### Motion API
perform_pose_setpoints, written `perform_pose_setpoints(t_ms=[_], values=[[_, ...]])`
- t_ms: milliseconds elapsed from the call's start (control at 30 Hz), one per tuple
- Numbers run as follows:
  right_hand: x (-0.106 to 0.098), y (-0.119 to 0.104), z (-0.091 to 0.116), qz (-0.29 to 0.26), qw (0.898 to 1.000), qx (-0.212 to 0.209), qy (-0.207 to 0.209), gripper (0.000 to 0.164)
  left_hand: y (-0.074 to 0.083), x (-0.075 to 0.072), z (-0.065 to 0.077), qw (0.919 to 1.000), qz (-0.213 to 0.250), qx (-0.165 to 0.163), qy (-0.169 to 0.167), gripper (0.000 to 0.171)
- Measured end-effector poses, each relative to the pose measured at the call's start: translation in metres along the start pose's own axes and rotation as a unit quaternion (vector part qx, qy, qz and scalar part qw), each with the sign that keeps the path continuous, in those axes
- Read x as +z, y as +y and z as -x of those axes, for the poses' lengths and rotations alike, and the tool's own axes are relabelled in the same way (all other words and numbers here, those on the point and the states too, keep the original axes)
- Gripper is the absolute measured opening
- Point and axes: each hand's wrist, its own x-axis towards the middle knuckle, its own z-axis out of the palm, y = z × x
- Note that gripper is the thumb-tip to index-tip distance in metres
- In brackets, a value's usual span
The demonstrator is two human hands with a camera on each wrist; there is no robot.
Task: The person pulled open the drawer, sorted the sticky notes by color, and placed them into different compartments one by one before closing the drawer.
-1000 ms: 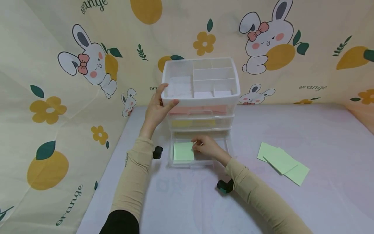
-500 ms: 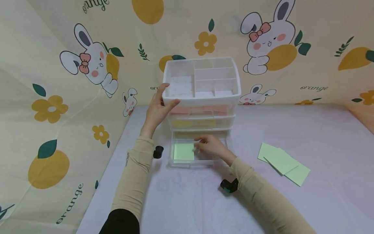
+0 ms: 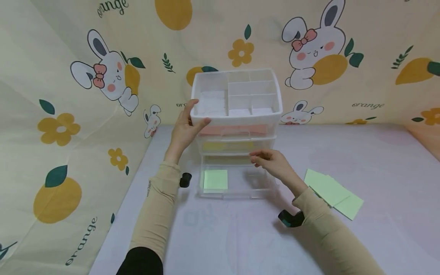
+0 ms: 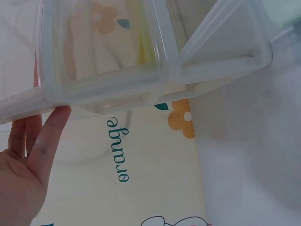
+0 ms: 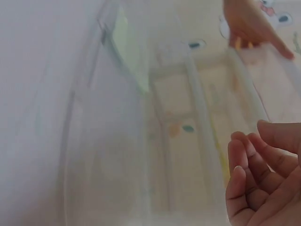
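A clear plastic drawer organizer (image 3: pixel 237 119) with a white compartment top stands against the back wall. My left hand (image 3: pixel 183 128) grips its top left corner, thumb at the front and fingers along the side. The bottom drawer (image 3: pixel 240 194) is pulled out, with light green paper squares (image 3: pixel 215 180) lying in its left part. My right hand (image 3: pixel 273 164) hovers over the drawer's right side, fingers loosely curled and holding nothing; the right wrist view shows the bare palm and fingers (image 5: pixel 256 174). Pink paper (image 3: pixel 233 130) shows in the upper drawer, yellow paper (image 3: pixel 227 146) in the middle one.
Several light green paper sheets (image 3: pixel 333 193) lie overlapped on the table to the right, close by my right wrist. The white table (image 3: pixel 220 236) meets a patterned cloth backdrop (image 3: pixel 261 49) behind the organizer and on the left.
My right hand has lifted from beside the green squares in the drawer and moved right, away from them. My left hand keeps its grip on the organizer's corner.
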Motion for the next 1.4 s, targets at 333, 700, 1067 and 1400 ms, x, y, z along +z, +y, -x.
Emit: perform_pose_setpoints(t_ms=[333, 700, 1067, 1400], values=[[-0.059, 0.021, 0.029, 0.033, 0.998, 0.030, 0.049, 0.042, -0.001, 0.000, 0.002, 1.0000, -0.003, 0.003, 0.000, 0.077], [-0.110, 0.059, 0.057, 0.101, 0.991, 0.069, 0.056, 0.053, 0.000, 0.000, 0.002, 0.9999, -0.012, 0.001, -0.001, 0.079], [-0.139, 0.090, 0.071, 0.190, 0.973, 0.128, -0.026, 0.061, -0.001, 0.000, 0.000, 0.9999, -0.013, -0.001, 0.000, 0.080], [-0.152, 0.109, 0.077, 0.216, 0.959, 0.163, -0.088, 0.063, -0.001, 0.001, 0.001, 0.9999, -0.007, -0.007, -0.007, 0.078]])
